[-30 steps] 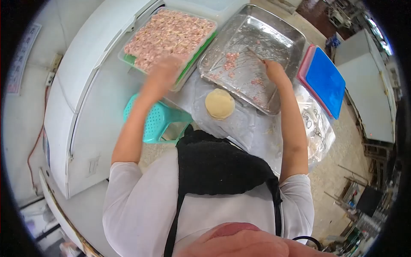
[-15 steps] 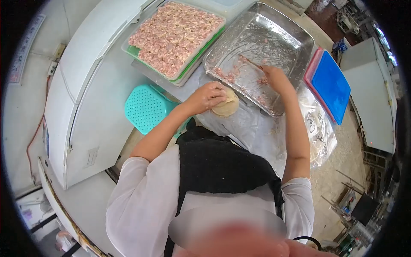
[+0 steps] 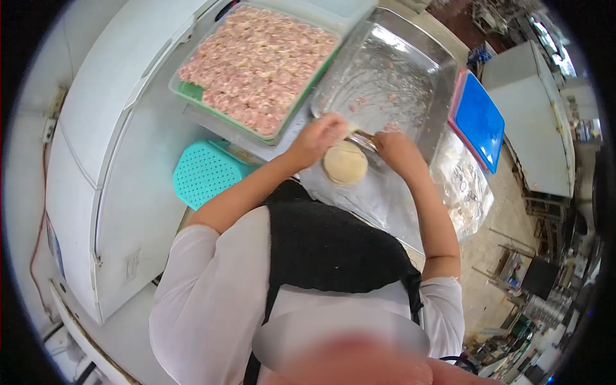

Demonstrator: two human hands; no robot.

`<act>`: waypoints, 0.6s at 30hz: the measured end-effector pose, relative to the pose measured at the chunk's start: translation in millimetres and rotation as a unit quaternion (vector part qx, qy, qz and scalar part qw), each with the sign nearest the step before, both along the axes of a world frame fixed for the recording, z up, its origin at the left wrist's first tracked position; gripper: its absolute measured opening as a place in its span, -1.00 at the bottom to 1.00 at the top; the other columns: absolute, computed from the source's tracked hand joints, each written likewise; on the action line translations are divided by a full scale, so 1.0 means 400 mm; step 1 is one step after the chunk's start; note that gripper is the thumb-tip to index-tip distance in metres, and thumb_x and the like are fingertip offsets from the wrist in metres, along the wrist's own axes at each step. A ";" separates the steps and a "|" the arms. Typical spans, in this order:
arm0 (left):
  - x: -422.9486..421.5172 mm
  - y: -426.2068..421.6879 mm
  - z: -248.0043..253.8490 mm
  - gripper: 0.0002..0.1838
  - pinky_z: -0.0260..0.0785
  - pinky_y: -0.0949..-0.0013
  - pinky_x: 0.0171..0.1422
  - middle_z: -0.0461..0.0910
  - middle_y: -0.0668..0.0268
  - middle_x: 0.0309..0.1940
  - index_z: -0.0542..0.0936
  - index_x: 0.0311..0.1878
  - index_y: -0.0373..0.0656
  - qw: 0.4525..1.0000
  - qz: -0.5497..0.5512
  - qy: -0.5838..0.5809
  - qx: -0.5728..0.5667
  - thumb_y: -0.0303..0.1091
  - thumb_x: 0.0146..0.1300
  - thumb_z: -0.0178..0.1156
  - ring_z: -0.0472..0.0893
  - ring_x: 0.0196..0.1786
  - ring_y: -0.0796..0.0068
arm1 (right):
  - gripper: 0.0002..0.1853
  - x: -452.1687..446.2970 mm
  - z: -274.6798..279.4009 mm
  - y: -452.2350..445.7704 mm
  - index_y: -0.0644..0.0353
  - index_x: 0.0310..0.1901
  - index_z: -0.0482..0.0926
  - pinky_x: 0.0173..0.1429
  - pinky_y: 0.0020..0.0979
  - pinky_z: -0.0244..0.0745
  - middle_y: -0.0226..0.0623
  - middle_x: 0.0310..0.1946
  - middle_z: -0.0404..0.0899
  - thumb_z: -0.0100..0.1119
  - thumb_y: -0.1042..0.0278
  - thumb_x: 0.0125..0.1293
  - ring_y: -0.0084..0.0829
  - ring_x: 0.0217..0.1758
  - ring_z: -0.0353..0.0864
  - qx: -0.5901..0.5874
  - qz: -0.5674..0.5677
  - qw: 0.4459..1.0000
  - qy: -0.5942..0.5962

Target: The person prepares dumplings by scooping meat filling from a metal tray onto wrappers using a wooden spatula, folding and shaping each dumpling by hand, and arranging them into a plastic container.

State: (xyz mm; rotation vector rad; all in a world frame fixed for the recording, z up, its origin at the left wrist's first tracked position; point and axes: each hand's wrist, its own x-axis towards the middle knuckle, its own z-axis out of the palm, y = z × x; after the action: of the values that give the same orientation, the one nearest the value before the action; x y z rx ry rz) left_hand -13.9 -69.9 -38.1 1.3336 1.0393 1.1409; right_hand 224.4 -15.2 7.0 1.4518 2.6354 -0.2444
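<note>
My left hand (image 3: 321, 136) is closed around a thin pale round wrapper, seen only in part at its fingertips. My right hand (image 3: 399, 151) grips a narrow brownish spreading stick (image 3: 364, 136), whose far end meets the wrapper. Just below both hands lies a stack of round dough wrappers (image 3: 345, 165) on plastic sheeting. Behind them stands a steel tray (image 3: 443, 90), its bottom smeared with bits of pinkish minced meat (image 3: 359, 102). At the upper left, a clear plastic container holds closely packed meat-filled dumplings (image 3: 256, 70).
A blue lid (image 3: 482, 122) on red ones lies right of the steel tray, above a clear plastic bag (image 3: 463, 183) with black writing. A turquoise perforated stool (image 3: 208, 173) stands at the left, beside a white freezer (image 3: 154, 167).
My left hand has lifted off the wrapper stack with a wrapper. My right hand has drawn the stick from the meat in the tray towards my left hand. The view has shifted slightly.
</note>
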 end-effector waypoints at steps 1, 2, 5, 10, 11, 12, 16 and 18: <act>-0.003 0.016 -0.003 -0.68 0.36 0.26 0.16 0.55 0.10 -0.09 0.54 0.00 -0.23 0.984 -0.031 0.120 0.124 -0.23 0.27 0.18 0.54 0.01 0.12 | -0.75 -0.035 0.020 -0.005 0.26 -0.33 0.62 -0.18 -0.01 0.55 0.06 -0.36 0.64 -0.02 0.29 0.28 0.05 -0.25 0.67 -0.029 0.006 1.000 0.004; -0.005 0.028 -0.005 -0.63 0.35 0.21 0.18 0.54 0.10 -0.06 0.53 0.06 -0.22 0.939 -0.060 0.239 0.241 -0.21 0.26 0.19 0.52 0.04 0.11 | -0.74 -0.038 0.044 0.008 0.24 -0.31 0.61 -0.15 -0.02 0.53 0.05 -0.35 0.64 -0.02 0.26 0.30 0.06 -0.23 0.65 -0.042 -0.024 0.998 -0.028; 0.005 0.030 -0.004 -0.58 0.33 0.12 0.20 0.50 0.09 0.00 0.52 0.10 -0.22 0.807 -0.146 0.470 0.326 -0.19 0.24 0.19 0.51 0.07 0.09 | -0.70 0.006 0.055 0.044 0.22 -0.24 0.64 -0.11 -0.05 0.50 0.05 -0.31 0.63 0.00 0.19 0.34 0.05 -0.19 0.63 -0.001 -0.093 0.994 0.059; -0.109 0.011 0.092 -0.65 0.36 0.13 0.16 0.49 0.10 0.06 0.58 0.03 -0.17 0.906 -0.168 0.276 0.273 -0.19 0.26 0.17 0.52 0.07 0.08 | -0.70 0.006 0.099 0.041 0.18 -0.10 0.66 -0.16 -0.13 0.47 0.08 -0.33 0.61 0.09 0.14 0.36 0.07 -0.24 0.62 0.000 -0.170 0.978 0.122; -0.160 0.005 0.147 -0.68 0.36 0.14 0.16 0.52 0.12 0.05 0.61 -0.01 -0.15 0.922 -0.168 0.259 0.235 -0.19 0.26 0.17 0.53 0.08 0.09 | -0.70 0.010 0.091 0.041 0.18 -0.10 0.66 -0.16 -0.13 0.47 0.08 -0.33 0.61 0.09 0.14 0.36 0.07 -0.24 0.62 0.000 -0.167 0.979 0.119; -0.230 0.004 0.211 -0.69 0.37 0.15 0.16 0.56 0.13 0.00 0.63 -0.03 -0.15 0.924 -0.117 0.304 0.199 -0.18 0.26 0.16 0.54 0.07 0.10 | -0.69 0.014 0.083 0.039 0.19 -0.11 0.65 -0.17 -0.14 0.48 0.07 -0.34 0.61 0.09 0.14 0.36 0.07 -0.25 0.61 -0.002 -0.180 0.975 0.127; -0.540 -0.017 0.249 -0.70 0.43 0.09 -0.04 0.64 0.10 -0.27 0.57 -0.10 -0.18 0.841 0.169 0.508 0.077 -0.17 0.27 0.11 0.60 -0.13 0.03 | -0.69 -0.009 0.098 0.018 0.20 -0.14 0.65 -0.20 -0.15 0.48 0.04 -0.35 0.61 0.09 0.12 0.37 0.07 -0.27 0.61 -0.005 -0.206 0.963 0.177; -0.623 -0.008 0.217 -0.72 0.41 0.07 -0.08 0.63 0.10 -0.27 0.50 -0.11 -0.17 0.793 0.160 0.586 -0.044 -0.16 0.28 0.09 0.60 -0.14 0.02 | -0.69 -0.006 0.092 0.024 0.19 -0.15 0.65 -0.20 -0.14 0.47 0.04 -0.35 0.61 0.09 0.12 0.36 0.07 -0.27 0.61 0.009 -0.202 0.966 0.160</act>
State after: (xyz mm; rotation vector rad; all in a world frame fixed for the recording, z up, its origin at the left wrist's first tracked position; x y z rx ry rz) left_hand -263.0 -73.0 48.6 1.8487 2.2378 0.3434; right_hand 222.0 -5.6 43.9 2.1096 2.5383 -0.5341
